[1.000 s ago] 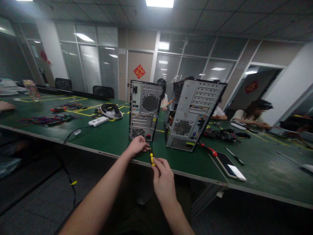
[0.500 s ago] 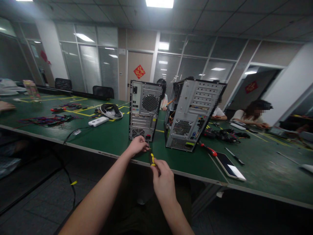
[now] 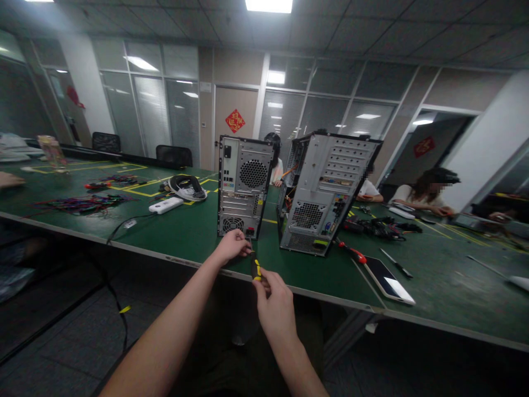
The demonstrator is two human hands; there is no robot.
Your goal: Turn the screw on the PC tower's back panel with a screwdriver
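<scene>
My right hand (image 3: 276, 300) is closed round the yellow-and-black handle of a screwdriver (image 3: 255, 268). Its shaft points up and away, toward the lower back edge of a computer tower (image 3: 243, 184). My left hand (image 3: 232, 246) is in a pinch beside the shaft, close to the tower's bottom rear. Whatever those fingers hold is too small and hidden to name, and the screwdriver's tip cannot be made out clearly. The tower stands upright, its rear panel with fan grilles and ports facing me.
A second tower (image 3: 320, 204), its side open, stands to the right. Beyond it lie a phone (image 3: 389, 280), a red-handled tool (image 3: 357, 255) and black cables (image 3: 378, 227). Left are a white power strip (image 3: 166, 205) and bundled wires (image 3: 82, 203). Other people sit across the table (image 3: 198, 251).
My right hand and the screwdriver handle have shifted very slightly to the left. My left hand and both towers look unchanged.
</scene>
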